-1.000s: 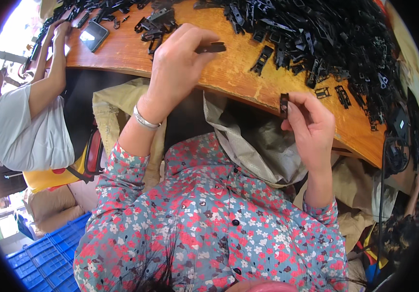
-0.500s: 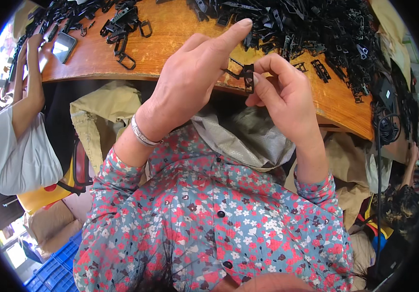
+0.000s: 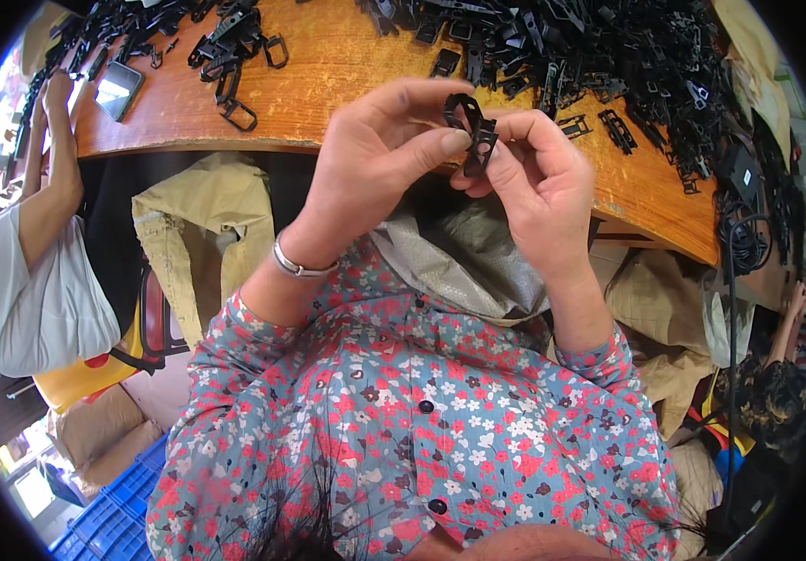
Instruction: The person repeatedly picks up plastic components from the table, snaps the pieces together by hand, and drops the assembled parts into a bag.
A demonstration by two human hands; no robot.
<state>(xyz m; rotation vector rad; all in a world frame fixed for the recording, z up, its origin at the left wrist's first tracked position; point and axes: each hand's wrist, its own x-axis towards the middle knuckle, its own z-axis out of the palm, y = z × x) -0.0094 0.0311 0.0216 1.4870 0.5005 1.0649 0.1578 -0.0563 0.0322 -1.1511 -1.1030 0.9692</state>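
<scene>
Between my two hands, above the table's near edge, is a small black plastic frame part (image 3: 482,148) with openings in it. My left hand (image 3: 370,154) pinches a looped black piece (image 3: 460,110) at its upper end between thumb and forefinger. On the other side my right hand (image 3: 548,182) grips the frame part, thumb in front and fingers curled behind. The two black pieces touch; whether they are joined I cannot tell. Beyond my hands a large pile of black plastic parts (image 3: 552,47) covers the far right of the wooden table (image 3: 328,84).
Several linked black frames (image 3: 232,79) lie left of centre, near a phone (image 3: 119,91). A co-worker's arm (image 3: 61,159) rests at the left edge. A whitish woven sack (image 3: 440,271) hangs below my hands. Black cable (image 3: 744,248) is coiled at the right. Blue crates (image 3: 117,510) stand lower left.
My left forefinger, stretched out before, has bent down onto the black piece. The parts have turned and tilted between my hands, and my left wrist has rolled and shifted slightly right.
</scene>
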